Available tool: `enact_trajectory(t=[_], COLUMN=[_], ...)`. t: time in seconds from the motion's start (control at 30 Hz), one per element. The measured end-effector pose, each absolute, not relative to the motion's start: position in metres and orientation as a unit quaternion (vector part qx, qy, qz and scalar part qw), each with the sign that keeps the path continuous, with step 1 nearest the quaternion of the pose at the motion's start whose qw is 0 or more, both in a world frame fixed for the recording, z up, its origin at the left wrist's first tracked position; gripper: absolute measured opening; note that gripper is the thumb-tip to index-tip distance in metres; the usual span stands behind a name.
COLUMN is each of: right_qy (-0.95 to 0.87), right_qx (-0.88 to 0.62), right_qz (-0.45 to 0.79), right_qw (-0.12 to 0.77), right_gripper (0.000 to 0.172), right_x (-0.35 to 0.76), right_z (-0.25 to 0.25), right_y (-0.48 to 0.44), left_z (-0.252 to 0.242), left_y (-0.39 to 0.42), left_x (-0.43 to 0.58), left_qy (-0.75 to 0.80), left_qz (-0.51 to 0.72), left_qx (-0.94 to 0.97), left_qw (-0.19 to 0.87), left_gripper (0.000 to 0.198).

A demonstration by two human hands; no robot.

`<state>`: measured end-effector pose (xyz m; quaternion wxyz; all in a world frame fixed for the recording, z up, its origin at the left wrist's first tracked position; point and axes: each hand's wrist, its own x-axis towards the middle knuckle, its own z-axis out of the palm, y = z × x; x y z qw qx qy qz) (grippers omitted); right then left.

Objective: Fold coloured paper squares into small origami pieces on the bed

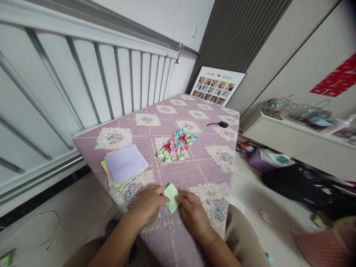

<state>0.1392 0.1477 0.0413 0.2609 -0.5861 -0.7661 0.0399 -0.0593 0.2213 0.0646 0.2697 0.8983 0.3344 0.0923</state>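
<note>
A small light-green folded paper lies near the front edge of the purple quilted surface. My left hand rests on the paper's left edge with its fingers curled and pressing down. From the right, my right hand pinches the paper's right corner. A stack of coloured paper sheets, lilac on top, lies to the left beyond my hands. Several finished folded paper pieces in green, pink, red and blue are grouped further back at the middle.
A white railing runs along the left side. A black cable end lies at the far right of the surface, and a photo board leans behind it. Bags and clutter cover the floor at right below a white shelf.
</note>
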Motion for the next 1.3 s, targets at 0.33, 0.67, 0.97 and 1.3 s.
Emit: enact_trajectory(t=[0.33,0.67,0.97,1.3], right_qy=[-0.680,-0.626,-0.646,-0.649], right_qx=[-0.691,-0.751,-0.727,-0.706], right_qz=[0.027,0.048,0.122,0.148], right_qw=[0.241,0.206,0.197,0.242], right_gripper=[0.010,0.015,0.052,0.030], right_x=[0.117,0.127,0.128,0.130], right_z=[0.048,0.049,0.058,0.052], right_y=[0.144,0.150,0.161,0.161], left_z=[0.078,0.076,0.074,0.080], left_y=[0.216,0.214,0.203,0.204], left_x=[-0.061,-0.067,-0.062,-0.061], left_qy=[0.317,0.316,0.324,0.327], left_qz=[0.039,0.040,0.014,-0.017], left_qx=[0.916,0.910,0.923,0.918], left_qw=[0.241,0.265,0.207,0.223], left_gripper=[0.031,0.036,0.031,0.027])
